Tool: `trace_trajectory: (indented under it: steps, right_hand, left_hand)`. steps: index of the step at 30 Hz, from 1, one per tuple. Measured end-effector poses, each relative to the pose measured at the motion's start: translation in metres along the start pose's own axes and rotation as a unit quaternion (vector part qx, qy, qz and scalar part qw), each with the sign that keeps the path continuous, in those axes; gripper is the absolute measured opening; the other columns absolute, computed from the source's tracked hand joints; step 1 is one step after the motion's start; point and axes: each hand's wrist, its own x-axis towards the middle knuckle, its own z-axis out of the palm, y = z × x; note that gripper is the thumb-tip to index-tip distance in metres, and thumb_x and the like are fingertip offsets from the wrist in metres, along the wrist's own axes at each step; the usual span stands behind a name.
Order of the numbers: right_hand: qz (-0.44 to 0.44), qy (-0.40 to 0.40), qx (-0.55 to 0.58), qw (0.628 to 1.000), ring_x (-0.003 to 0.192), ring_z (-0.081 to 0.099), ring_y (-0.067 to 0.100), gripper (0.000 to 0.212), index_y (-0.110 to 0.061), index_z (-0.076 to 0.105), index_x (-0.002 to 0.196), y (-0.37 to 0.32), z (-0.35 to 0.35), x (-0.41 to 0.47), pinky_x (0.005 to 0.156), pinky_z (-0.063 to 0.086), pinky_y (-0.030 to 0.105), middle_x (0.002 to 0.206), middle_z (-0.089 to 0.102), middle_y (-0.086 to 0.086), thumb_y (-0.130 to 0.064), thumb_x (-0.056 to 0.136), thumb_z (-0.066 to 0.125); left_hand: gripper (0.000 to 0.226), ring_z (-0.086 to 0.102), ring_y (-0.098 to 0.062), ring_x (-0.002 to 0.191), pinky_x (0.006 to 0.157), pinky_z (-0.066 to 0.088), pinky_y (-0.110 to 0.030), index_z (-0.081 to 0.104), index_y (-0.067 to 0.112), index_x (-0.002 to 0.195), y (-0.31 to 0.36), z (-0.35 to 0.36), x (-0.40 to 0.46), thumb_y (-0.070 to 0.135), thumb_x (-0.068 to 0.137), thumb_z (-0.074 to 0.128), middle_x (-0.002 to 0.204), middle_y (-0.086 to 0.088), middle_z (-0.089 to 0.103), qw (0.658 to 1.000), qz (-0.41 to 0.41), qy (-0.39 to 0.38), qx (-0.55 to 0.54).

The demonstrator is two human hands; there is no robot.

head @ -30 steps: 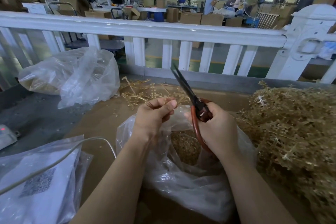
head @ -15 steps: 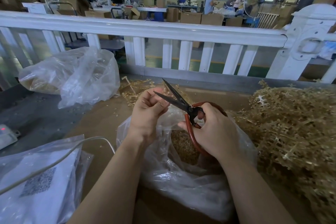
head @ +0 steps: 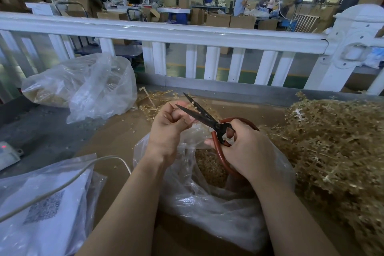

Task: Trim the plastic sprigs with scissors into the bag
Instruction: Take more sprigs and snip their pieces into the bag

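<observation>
My right hand [head: 247, 149] grips the red handles of the black-bladed scissors [head: 200, 115], whose blades are parted and point up-left. My left hand [head: 169, 129] is curled and pinches a thin tan plastic sprig [head: 194, 106] that sits between the blades. Both hands hover over an open clear plastic bag [head: 207, 199] holding a heap of small tan trimmings [head: 209, 167]. A large pile of untrimmed tan sprigs [head: 336, 151] lies to the right of the bag.
A second clear bag [head: 83, 87] with trimmings lies at the back left. Loose sprigs [head: 153, 100] are scattered behind my hands. A bagged white sheet [head: 41, 210] and a white cable [head: 68, 181] lie front left. A white railing [head: 187, 35] runs behind the brown tabletop [head: 116, 137].
The scissors swung down from pointing up with blades together to lying across toward my left hand with blades parted around the sprig. My left hand rose slightly toward the blades.
</observation>
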Motion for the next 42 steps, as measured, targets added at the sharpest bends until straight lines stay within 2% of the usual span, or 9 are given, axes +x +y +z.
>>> trace_trajectory:
  steps: [7, 13, 16, 20, 24, 30, 33, 38, 42]
  right_hand:
    - [0.000, 0.025, -0.005, 1.000, 0.055, 0.045, -0.003, 0.056, -0.027, 0.059, 0.078, -0.0036, -0.0026, -0.0014, 0.054, 0.028, 0.006, 0.069, 0.053, -0.020, -0.082, 0.075, 0.051]
    - [-0.012, 0.048, -0.002, 0.999, 0.056, 0.045, 0.000, 0.050, -0.024, 0.061, 0.075, -0.0044, -0.0027, -0.0022, 0.054, 0.025, 0.004, 0.069, 0.050, -0.021, -0.075, 0.076, 0.062]
    - [-0.018, 0.047, 0.000, 0.999, 0.055, 0.046, 0.002, 0.049, -0.024, 0.060, 0.074, -0.0039, -0.0030, -0.0028, 0.054, 0.026, 0.005, 0.067, 0.057, -0.017, -0.073, 0.077, 0.065]
    - [-0.013, 0.042, 0.005, 0.999, 0.057, 0.046, 0.000, 0.056, -0.024, 0.064, 0.078, -0.0040, -0.0036, -0.0023, 0.055, 0.025, 0.005, 0.071, 0.062, -0.016, -0.079, 0.076, 0.056]
    - [-0.007, 0.031, -0.009, 0.999, 0.061, 0.048, 0.000, 0.061, -0.027, 0.066, 0.086, -0.0041, -0.0044, -0.0009, 0.054, 0.026, 0.006, 0.075, 0.063, -0.018, -0.085, 0.076, 0.048]
    - [0.001, 0.019, -0.026, 0.999, 0.063, 0.047, -0.001, 0.056, -0.028, 0.063, 0.088, -0.0012, -0.0031, -0.0003, 0.054, 0.024, 0.006, 0.076, 0.063, -0.019, -0.083, 0.077, 0.055]
    - [0.003, 0.023, -0.007, 1.000, 0.057, 0.044, -0.003, 0.066, -0.029, 0.063, 0.086, -0.0028, -0.0040, -0.0004, 0.052, 0.026, 0.007, 0.072, 0.056, -0.022, -0.090, 0.074, 0.041]
    - [0.001, 0.012, 0.003, 1.000, 0.056, 0.044, -0.005, 0.072, -0.029, 0.063, 0.086, -0.0041, -0.0036, -0.0002, 0.052, 0.028, 0.006, 0.073, 0.055, -0.023, -0.092, 0.070, 0.034]
    - [-0.003, 0.008, 0.016, 1.000, 0.058, 0.046, -0.005, 0.067, -0.027, 0.066, 0.089, -0.0044, -0.0039, -0.0001, 0.054, 0.029, 0.004, 0.076, 0.057, -0.023, -0.088, 0.071, 0.043]
  left_hand:
    - [0.025, 0.060, -0.007, 0.066, 0.069, 0.052, -0.019, 0.060, 0.013, 0.093, -0.0009, -0.0007, -0.0012, 0.004, 0.071, 0.065, 0.063, 0.007, 0.065, 0.999, -0.018, -0.008, -0.031]
    - [0.024, 0.060, -0.008, 0.066, 0.069, 0.053, -0.018, 0.061, 0.013, 0.091, 0.0010, -0.0007, -0.0013, 0.002, 0.070, 0.065, 0.063, 0.005, 0.064, 0.998, -0.031, -0.010, -0.053]
    - [0.018, 0.055, -0.010, 0.064, 0.069, 0.052, -0.019, 0.057, 0.011, 0.085, 0.0025, 0.0000, -0.0014, 0.001, 0.072, 0.065, 0.058, 0.007, 0.058, 0.998, -0.035, -0.012, -0.047]
    - [0.017, 0.054, -0.008, 0.062, 0.070, 0.051, -0.018, 0.052, 0.010, 0.081, 0.0038, 0.0007, -0.0007, 0.000, 0.073, 0.064, 0.055, 0.010, 0.053, 0.998, -0.036, -0.011, -0.042]
    - [0.022, 0.060, -0.008, 0.063, 0.067, 0.053, -0.019, 0.062, 0.008, 0.088, 0.0029, 0.0010, -0.0009, -0.013, 0.083, 0.058, 0.058, 0.008, 0.061, 0.999, -0.051, -0.004, -0.006]
    - [0.017, 0.066, -0.014, 0.065, 0.070, 0.056, -0.026, 0.065, 0.004, 0.082, 0.0037, -0.0005, -0.0022, -0.011, 0.087, 0.058, 0.069, -0.006, 0.070, 0.996, -0.044, 0.015, 0.069]
    - [0.015, 0.065, -0.015, 0.064, 0.069, 0.056, -0.025, 0.064, 0.001, 0.080, 0.0037, -0.0009, -0.0020, -0.009, 0.088, 0.058, 0.069, -0.009, 0.070, 0.995, -0.045, 0.021, 0.081]
    - [0.016, 0.064, -0.013, 0.061, 0.063, 0.054, -0.021, 0.062, 0.000, 0.078, 0.0049, -0.0006, -0.0027, -0.010, 0.089, 0.055, 0.066, -0.008, 0.067, 0.997, -0.075, 0.013, 0.030]
    - [0.011, 0.064, -0.013, 0.063, 0.064, 0.054, -0.021, 0.059, 0.001, 0.078, 0.0045, -0.0015, -0.0024, -0.007, 0.086, 0.057, 0.066, -0.007, 0.065, 0.995, -0.094, 0.001, -0.022]
